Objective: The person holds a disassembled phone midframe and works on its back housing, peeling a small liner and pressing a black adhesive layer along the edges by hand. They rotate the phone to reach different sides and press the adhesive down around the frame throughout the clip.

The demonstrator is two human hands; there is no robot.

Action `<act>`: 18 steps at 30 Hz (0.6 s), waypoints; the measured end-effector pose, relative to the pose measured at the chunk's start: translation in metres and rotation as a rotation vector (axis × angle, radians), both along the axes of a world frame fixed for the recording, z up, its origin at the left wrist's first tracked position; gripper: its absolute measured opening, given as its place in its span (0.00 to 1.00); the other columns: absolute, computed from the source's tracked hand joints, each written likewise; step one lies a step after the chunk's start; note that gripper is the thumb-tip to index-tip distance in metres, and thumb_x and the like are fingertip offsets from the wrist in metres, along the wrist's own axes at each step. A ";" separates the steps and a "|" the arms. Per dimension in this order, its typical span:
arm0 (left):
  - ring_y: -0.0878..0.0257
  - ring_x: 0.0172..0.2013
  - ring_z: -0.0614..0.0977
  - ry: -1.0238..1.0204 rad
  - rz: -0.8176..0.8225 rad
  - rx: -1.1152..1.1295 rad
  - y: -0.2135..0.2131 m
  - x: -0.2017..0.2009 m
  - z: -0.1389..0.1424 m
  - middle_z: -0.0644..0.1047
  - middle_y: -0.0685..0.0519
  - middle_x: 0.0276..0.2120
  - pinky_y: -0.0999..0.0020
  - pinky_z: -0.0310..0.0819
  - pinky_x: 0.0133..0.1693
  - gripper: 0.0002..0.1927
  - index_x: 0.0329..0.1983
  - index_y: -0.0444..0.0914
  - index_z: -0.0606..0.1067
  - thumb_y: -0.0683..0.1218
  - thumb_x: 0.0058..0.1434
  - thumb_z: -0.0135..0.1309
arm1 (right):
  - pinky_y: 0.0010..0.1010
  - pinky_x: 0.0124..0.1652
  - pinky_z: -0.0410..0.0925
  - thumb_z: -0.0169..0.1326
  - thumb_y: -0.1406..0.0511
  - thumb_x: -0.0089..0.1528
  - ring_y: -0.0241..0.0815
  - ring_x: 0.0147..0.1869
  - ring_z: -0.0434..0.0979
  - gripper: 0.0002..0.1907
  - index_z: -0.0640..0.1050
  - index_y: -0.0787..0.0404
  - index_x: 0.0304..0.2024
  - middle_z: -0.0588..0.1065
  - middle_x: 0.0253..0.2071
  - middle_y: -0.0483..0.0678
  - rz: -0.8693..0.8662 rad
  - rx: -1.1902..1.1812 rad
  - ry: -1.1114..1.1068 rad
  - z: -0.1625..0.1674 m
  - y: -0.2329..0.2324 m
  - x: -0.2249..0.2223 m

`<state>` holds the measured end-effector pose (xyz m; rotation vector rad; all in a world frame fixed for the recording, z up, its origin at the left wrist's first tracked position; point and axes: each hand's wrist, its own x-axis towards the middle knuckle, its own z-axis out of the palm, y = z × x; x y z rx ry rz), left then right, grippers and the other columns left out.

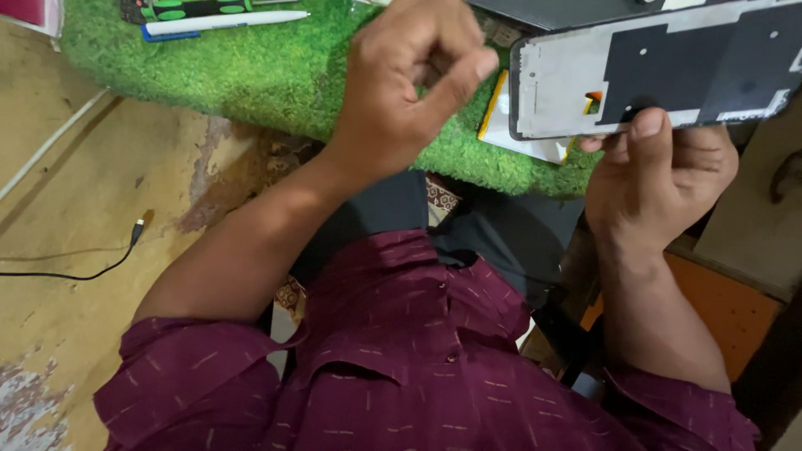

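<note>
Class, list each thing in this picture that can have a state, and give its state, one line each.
Phone frame: opened, inner side up, held at its lower edge.
Right hand: gripping the phone frame.
Left hand: raised, fingertips pinched together.
Pen: lying flat on the green mat.
Cable: unplugged, on the floor.

FREE: open strip of green turf mat [251, 75] left of the left hand [401, 92] | BLOCKED: phone frame [660, 71] in right hand [660, 175] covers right side | OBSTACLES: white pen [225, 22] at far edge; black cable [100, 267] on floor.

Green turf mat [251, 75], maroon dashed shirt [401, 367], white-and-black phone frame [660, 67].
</note>
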<state>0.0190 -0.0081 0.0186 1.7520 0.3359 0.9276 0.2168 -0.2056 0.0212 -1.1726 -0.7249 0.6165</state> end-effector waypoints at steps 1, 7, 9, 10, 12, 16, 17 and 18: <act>0.69 0.30 0.76 -0.114 -0.050 -0.130 0.000 0.000 0.002 0.76 0.53 0.35 0.75 0.72 0.30 0.06 0.43 0.37 0.73 0.42 0.76 0.58 | 0.39 0.37 0.77 0.56 0.70 0.78 0.45 0.36 0.79 0.10 0.75 0.73 0.44 0.77 0.39 0.58 -0.007 0.014 -0.027 0.000 0.002 -0.001; 0.73 0.42 0.83 -0.220 -0.195 -0.457 -0.017 -0.002 0.010 0.81 0.52 0.44 0.81 0.81 0.44 0.14 0.61 0.31 0.73 0.37 0.74 0.58 | 0.38 0.33 0.77 0.54 0.70 0.78 0.46 0.34 0.80 0.12 0.69 0.65 0.40 0.76 0.38 0.58 0.019 0.080 -0.247 0.003 0.009 -0.014; 0.74 0.38 0.83 -0.197 -0.127 -0.382 -0.019 0.000 0.008 0.82 0.51 0.41 0.81 0.80 0.39 0.11 0.59 0.30 0.75 0.37 0.76 0.58 | 0.37 0.33 0.76 0.54 0.69 0.78 0.46 0.33 0.79 0.12 0.71 0.68 0.40 0.76 0.37 0.59 0.022 0.069 -0.272 0.007 0.010 -0.019; 0.74 0.36 0.84 -0.185 -0.095 -0.349 -0.020 0.000 0.007 0.83 0.51 0.39 0.82 0.80 0.37 0.09 0.58 0.30 0.76 0.37 0.76 0.58 | 0.36 0.32 0.76 0.54 0.69 0.78 0.45 0.33 0.79 0.11 0.72 0.69 0.41 0.76 0.37 0.59 0.022 0.063 -0.285 0.010 0.010 -0.022; 0.74 0.33 0.84 -0.169 -0.041 -0.299 -0.021 0.001 0.004 0.83 0.52 0.36 0.82 0.80 0.34 0.08 0.56 0.31 0.78 0.38 0.77 0.57 | 0.33 0.31 0.75 0.53 0.68 0.77 0.44 0.32 0.79 0.10 0.73 0.72 0.45 0.77 0.37 0.58 0.022 0.060 -0.320 0.013 0.011 -0.026; 0.73 0.33 0.85 -0.153 0.000 -0.269 -0.021 0.001 0.001 0.84 0.52 0.35 0.81 0.82 0.36 0.07 0.55 0.32 0.79 0.40 0.79 0.54 | 0.32 0.31 0.74 0.53 0.68 0.77 0.43 0.32 0.79 0.11 0.75 0.74 0.48 0.78 0.37 0.58 0.008 0.067 -0.368 0.015 0.012 -0.030; 0.73 0.34 0.86 -0.147 0.005 -0.283 -0.021 0.002 0.001 0.84 0.52 0.36 0.80 0.83 0.36 0.07 0.55 0.32 0.80 0.40 0.79 0.54 | 0.32 0.32 0.75 0.53 0.68 0.78 0.44 0.32 0.79 0.11 0.75 0.74 0.48 0.78 0.38 0.58 0.007 0.063 -0.350 0.015 0.012 -0.030; 0.73 0.34 0.86 -0.164 -0.008 -0.308 -0.022 0.003 0.001 0.84 0.52 0.36 0.80 0.83 0.37 0.07 0.54 0.32 0.79 0.40 0.80 0.54 | 0.33 0.32 0.75 0.54 0.68 0.78 0.44 0.33 0.79 0.10 0.74 0.74 0.48 0.78 0.39 0.59 0.010 0.065 -0.333 0.014 0.012 -0.030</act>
